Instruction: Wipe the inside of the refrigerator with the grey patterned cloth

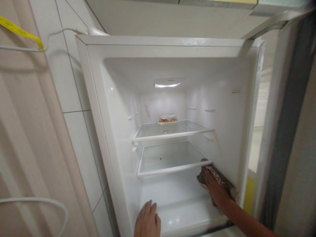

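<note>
An open white fridge (172,51) fills the middle of the view. My right hand (217,189) presses a dark patterned cloth (221,176) against the lower right inner wall, beside the front corner of the lower glass shelf (172,155). Its fingers lie flat over the cloth. My left hand (148,221) holds nothing and rests at the front left of the fridge floor (170,192), its fingers slightly apart. On the upper glass shelf (170,130), towards the back, sits a small wrapped tray of food (168,119).
The fridge door (283,125) stands open on the right. A lit lamp (169,83) is on the back wall inside. Beige curtain-like material (27,131) and white cables (37,199) are on the left, with a yellow strap (21,31) above.
</note>
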{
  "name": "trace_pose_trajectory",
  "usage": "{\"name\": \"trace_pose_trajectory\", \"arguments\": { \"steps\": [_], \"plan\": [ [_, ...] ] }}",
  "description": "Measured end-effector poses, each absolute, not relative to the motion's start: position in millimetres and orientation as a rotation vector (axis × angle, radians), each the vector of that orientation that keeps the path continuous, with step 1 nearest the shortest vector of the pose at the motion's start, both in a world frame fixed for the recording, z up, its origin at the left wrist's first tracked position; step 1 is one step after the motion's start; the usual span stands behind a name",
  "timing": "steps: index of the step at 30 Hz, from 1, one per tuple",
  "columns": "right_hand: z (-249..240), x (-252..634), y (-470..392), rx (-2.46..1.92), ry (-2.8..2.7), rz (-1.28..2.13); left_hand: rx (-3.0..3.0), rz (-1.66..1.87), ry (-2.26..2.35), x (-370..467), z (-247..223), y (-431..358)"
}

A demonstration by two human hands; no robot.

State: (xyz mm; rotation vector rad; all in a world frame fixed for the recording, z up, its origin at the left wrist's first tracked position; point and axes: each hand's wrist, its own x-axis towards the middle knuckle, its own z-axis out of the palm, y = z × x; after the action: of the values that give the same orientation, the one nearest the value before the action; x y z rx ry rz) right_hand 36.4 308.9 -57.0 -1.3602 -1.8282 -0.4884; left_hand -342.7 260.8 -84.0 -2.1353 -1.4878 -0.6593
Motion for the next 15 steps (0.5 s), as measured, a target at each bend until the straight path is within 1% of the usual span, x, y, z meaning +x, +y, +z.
{"name": "trace_pose_trajectory", "arguments": {
  "steps": [3,7,12,15],
  "plan": [
    [-70.4,49.5,293.8,-1.387,-1.999,-0.576,-2.124,-0.668,-1.517,-339.9,-78.6,257.2],
    [-81.1,63.2,276.4,-1.496,-2.001,-0.583,-2.124,-0.660,-1.526,-339.2,-77.3,257.2],
    [-82.8,67.1,275.0,-1.435,-2.010,-0.624,-2.086,-0.677,-1.509,-338.2,-81.9,259.1],
    [-81.9,59.5,287.5,-1.361,-1.955,-0.551,-2.044,-0.696,-1.442,-338.7,-83.1,260.4]
  ]
}}
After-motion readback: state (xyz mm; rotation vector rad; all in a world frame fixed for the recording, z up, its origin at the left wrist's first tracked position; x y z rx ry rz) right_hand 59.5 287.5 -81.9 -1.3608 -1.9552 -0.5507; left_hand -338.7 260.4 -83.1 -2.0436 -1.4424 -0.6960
